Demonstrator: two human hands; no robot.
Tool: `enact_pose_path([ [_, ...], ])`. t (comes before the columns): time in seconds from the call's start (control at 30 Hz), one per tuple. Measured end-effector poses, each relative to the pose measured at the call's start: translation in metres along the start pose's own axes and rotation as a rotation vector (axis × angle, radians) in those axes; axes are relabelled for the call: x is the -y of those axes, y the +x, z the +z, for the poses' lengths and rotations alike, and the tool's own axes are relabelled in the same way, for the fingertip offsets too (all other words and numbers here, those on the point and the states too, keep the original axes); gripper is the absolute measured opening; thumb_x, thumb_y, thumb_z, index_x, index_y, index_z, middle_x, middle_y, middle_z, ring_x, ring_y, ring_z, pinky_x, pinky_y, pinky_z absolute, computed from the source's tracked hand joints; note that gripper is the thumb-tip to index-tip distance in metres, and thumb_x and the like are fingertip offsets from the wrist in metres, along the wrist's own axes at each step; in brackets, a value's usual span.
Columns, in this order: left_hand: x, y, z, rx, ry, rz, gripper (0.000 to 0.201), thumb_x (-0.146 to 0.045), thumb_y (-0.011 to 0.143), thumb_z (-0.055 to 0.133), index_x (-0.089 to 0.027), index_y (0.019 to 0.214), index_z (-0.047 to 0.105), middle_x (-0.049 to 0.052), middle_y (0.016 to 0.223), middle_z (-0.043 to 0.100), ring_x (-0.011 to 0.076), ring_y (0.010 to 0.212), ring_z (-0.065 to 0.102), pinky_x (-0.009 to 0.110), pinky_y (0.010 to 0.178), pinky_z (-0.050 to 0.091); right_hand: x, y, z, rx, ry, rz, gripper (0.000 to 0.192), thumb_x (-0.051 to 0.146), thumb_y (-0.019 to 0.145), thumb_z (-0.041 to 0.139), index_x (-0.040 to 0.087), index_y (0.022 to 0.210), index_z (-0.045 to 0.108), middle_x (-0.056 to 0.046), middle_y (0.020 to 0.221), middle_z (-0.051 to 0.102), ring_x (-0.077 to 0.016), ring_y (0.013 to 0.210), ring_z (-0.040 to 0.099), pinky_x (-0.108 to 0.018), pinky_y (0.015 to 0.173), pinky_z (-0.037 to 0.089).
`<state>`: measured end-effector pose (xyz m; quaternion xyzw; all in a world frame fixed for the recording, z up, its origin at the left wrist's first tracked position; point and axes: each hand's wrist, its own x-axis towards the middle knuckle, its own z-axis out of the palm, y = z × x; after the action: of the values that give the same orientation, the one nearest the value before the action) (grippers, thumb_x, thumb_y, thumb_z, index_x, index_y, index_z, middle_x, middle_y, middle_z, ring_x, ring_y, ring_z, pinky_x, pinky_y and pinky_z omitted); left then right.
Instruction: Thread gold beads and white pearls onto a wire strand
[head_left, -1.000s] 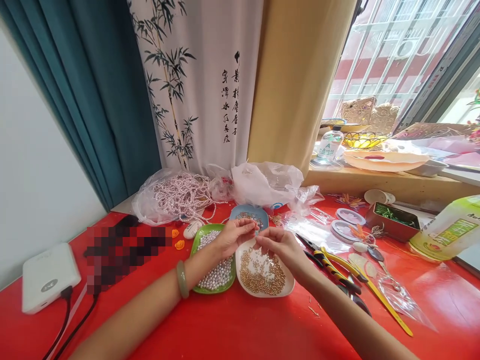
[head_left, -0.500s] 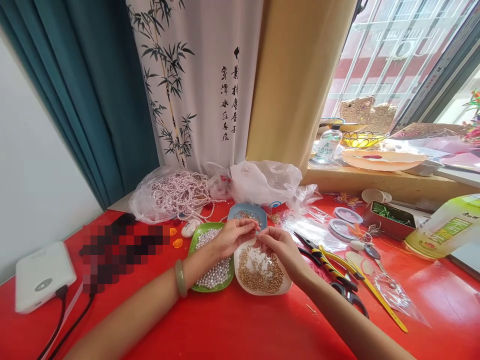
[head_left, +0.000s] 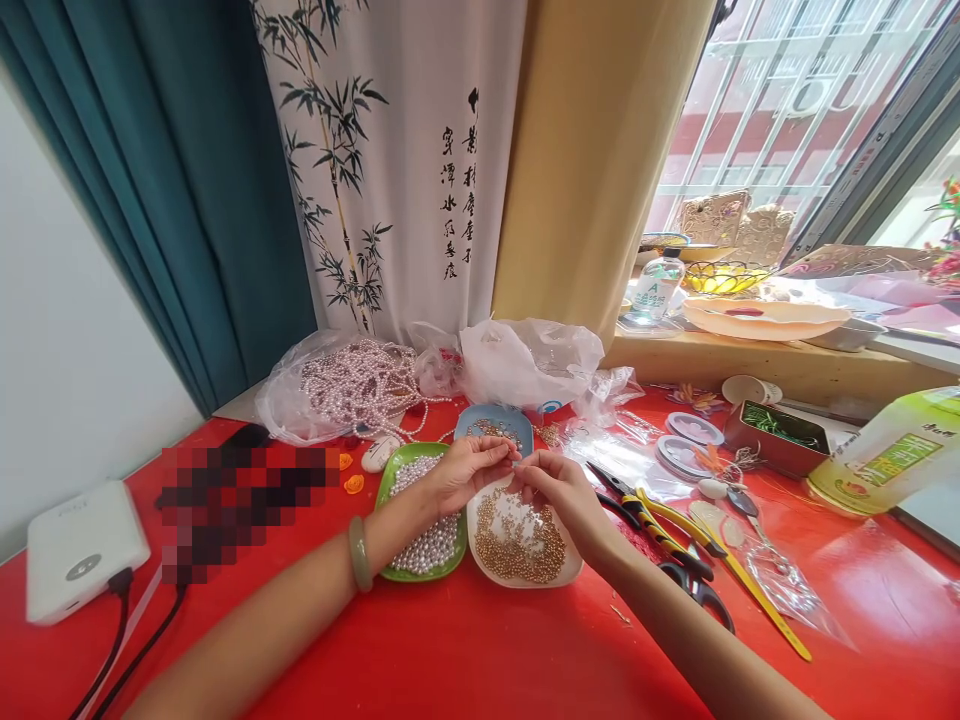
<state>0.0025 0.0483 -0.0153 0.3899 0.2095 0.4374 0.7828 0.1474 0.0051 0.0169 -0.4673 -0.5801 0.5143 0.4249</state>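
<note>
I see L hand & R hand both pinched narrow, fingertips meeting over white dish of gold beads w/ green pearl dish beside, prob threading a tiny bead; next needs steady alignment

Off to my far left a white rectangular power bank sits plugged in on the red table. Behind, a clear plastic bag of pink pearl strands; at right, yellow-handled pliers, a dark red tin and a green-labelled bottle lying tilted.
</note>
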Motion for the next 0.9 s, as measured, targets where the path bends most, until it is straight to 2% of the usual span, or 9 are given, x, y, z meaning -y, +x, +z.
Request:
enact_pose_path([
  [0.53, -0.0020, 0.0006, 0.0030, -0.019, -0.009, -0.003, 0.008, -0.013, 0.067, 0.062, -0.007, 0.072, 0.062, 0.005, 0.073, 0.061, 0.0086, 0.067, 0.057, 0.018, 0.068, 0.044, -0.0034, 0.0017, 0.0012, -0.017, -0.018, -0.003, 0.013, 0.022, 0.069, 0.049, 0.015, 0.058, 0.050, 0.001, 0.055, 0.056, -0.0073, 0.047, 0.045, -0.019, 0.045, 0.033],
  [0.9, 0.0001, 0.0020, 0.0010, -0.068, 0.007, 0.050, 0.015, -0.011, 0.062, 0.066, -0.009, 0.077, 0.063, 0.005, 0.076, 0.064, 0.0108, 0.068, 0.059, 0.022, 0.068, 0.046, -0.0043, 0.0015, 0.0018, -0.034, 0.016, 0.009, 0.019, 0.032, 0.070, 0.055, 0.015, 0.061, 0.052, 0.002, 0.053, 0.055, -0.0072, 0.046, 0.045, -0.020, 0.046, 0.033],
])
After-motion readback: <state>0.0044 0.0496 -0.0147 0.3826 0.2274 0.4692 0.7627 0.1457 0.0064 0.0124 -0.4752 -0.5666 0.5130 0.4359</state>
